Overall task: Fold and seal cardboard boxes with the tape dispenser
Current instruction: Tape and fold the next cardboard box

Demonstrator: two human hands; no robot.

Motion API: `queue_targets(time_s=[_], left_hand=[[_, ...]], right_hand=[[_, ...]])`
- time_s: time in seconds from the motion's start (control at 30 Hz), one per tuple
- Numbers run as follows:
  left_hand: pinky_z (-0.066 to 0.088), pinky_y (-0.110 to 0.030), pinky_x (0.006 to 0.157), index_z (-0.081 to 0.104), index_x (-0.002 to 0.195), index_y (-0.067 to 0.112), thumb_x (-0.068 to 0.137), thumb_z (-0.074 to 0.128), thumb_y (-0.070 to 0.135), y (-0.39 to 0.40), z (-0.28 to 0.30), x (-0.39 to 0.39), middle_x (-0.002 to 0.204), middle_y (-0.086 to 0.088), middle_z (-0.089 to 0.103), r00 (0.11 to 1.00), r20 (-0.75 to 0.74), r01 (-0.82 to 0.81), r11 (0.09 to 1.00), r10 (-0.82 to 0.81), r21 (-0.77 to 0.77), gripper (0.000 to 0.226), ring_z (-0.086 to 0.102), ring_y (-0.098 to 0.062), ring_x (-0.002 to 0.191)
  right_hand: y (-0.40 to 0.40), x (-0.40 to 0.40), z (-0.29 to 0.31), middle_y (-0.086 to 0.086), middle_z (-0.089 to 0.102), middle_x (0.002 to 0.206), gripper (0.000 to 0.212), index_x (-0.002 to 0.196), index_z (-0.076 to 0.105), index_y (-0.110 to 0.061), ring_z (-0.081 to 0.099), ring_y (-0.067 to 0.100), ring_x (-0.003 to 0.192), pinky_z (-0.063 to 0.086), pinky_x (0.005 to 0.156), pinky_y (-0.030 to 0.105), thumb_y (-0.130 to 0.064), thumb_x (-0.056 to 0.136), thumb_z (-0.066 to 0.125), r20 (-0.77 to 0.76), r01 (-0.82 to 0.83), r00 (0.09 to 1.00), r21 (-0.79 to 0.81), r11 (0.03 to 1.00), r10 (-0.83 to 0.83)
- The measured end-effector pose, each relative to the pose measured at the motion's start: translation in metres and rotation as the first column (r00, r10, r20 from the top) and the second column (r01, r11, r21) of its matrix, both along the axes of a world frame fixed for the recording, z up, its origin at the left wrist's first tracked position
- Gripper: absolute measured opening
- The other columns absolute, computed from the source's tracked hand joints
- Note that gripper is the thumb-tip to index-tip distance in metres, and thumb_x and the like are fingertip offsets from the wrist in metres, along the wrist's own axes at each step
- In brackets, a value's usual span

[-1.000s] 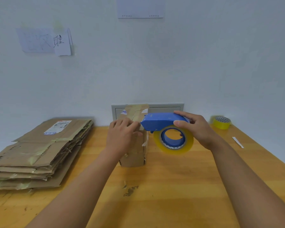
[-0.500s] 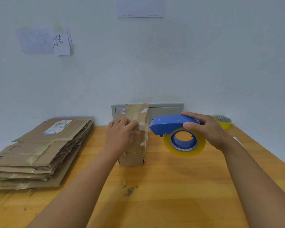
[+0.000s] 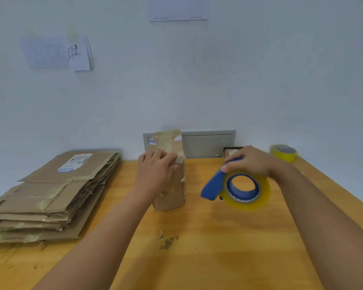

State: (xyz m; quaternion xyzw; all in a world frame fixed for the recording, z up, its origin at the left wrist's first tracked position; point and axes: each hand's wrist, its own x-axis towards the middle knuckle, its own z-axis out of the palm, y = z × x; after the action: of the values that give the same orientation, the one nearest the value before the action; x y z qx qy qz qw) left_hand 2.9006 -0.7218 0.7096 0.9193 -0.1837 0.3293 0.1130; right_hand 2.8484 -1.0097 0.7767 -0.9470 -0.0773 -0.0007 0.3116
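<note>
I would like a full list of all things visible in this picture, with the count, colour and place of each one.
cardboard box: one, brown with tape, upright at the table's middle.
tape dispenser: one, blue with a clear yellowish roll, right of the box.
flattened boxes: one stack, brown, left side of the table.
yellow tape roll: one, far right corner.
small package: one, brown, mostly hidden behind the right hand.
wall panel: one, grey, behind the table.
papers: several, white, on the wall.
table: one, wooden, orange-yellow.
left hand: holds the box's top.
right hand: grips the dispenser.
</note>
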Motion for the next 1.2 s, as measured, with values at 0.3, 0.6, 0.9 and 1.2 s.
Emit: queue_targets(time_s=[0.3,0.6,0.9,1.2], left_hand=[[0.030,-0.042,0.100,0.061,0.094,0.029,0.087,0.026,0.080,-0.037,0.025,-0.008,0.105,0.002,0.055,0.950,-0.262,-0.207,0.971,0.170,-0.118,0.062,0.048,-0.026,0.109],[0.033,-0.045,0.095,0.056,0.100,0.025,0.092,0.041,0.050,-0.048,0.023,-0.004,0.115,-0.004,0.055,0.934,-0.212,-0.287,0.958,0.287,0.031,0.031,0.050,-0.030,0.108],[0.024,-0.034,0.094,0.060,0.087,0.026,0.102,0.028,0.052,-0.030,0.018,-0.007,0.095,0.005,0.053,0.979,-0.193,-0.097,0.979,0.062,-0.179,0.044,0.052,-0.017,0.097],[0.030,-0.039,0.097,0.064,0.096,0.035,0.100,0.042,0.055,-0.025,0.029,0.003,0.101,0.008,0.054,0.948,-0.310,-0.119,0.984,0.073,-0.129,0.030,0.050,-0.015,0.104]], right_hand=[[0.026,-0.005,-0.090,-0.007,0.055,0.120,0.054,0.131,0.058,-0.024,0.053,0.015,0.104,0.041,0.081,0.028,-0.050,0.085,0.072,0.168,0.363,0.863,0.449,0.817,-0.476],[0.081,-0.003,-0.142,-0.003,0.060,0.129,0.069,0.140,0.052,-0.024,0.058,0.019,0.111,0.050,0.086,0.033,-0.055,0.082,0.071,0.251,0.410,0.770,0.510,0.756,-0.586],[0.076,-0.002,-0.143,-0.002,0.058,0.131,0.068,0.143,0.048,-0.026,0.056,0.022,0.113,0.053,0.089,0.039,-0.057,0.085,0.067,0.240,0.419,0.780,0.484,0.768,-0.578],[0.075,-0.003,-0.143,0.000,0.059,0.127,0.068,0.143,0.047,-0.024,0.056,0.019,0.107,0.052,0.081,0.033,-0.055,0.086,0.067,0.248,0.407,0.788,0.477,0.779,-0.564]])
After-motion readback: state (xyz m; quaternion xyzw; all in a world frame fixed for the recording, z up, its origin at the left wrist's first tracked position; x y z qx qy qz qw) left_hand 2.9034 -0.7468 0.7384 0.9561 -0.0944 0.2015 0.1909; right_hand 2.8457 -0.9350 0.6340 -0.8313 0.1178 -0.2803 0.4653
